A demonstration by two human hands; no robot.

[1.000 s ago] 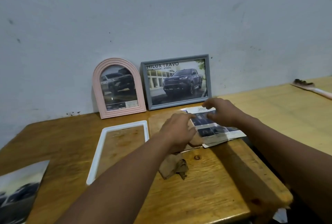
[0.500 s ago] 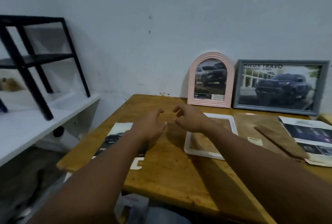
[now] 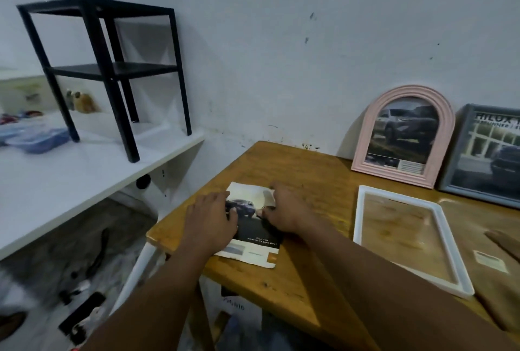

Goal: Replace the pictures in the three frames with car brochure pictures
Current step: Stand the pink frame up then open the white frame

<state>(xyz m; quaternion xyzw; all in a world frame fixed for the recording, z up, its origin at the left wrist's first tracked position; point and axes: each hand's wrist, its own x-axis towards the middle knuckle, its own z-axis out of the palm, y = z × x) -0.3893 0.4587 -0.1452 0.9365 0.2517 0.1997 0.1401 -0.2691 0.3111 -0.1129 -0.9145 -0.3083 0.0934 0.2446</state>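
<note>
Pink frame [image 3: 365, 139]: car picture [image 3: 405, 131] | grey frame [image 3: 455, 153]: Hilux picture [image 3: 489, 159] | white frame [image 3: 358, 215]: glass [image 3: 399, 232]

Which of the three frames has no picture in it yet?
The white frame, flat on the table with wood showing through. The pink arched frame and grey frame stand against the wall holding car pictures.

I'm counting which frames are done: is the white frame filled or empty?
Empty: the white frame lies flat on the table, and only wood grain shows through its opening.
</note>
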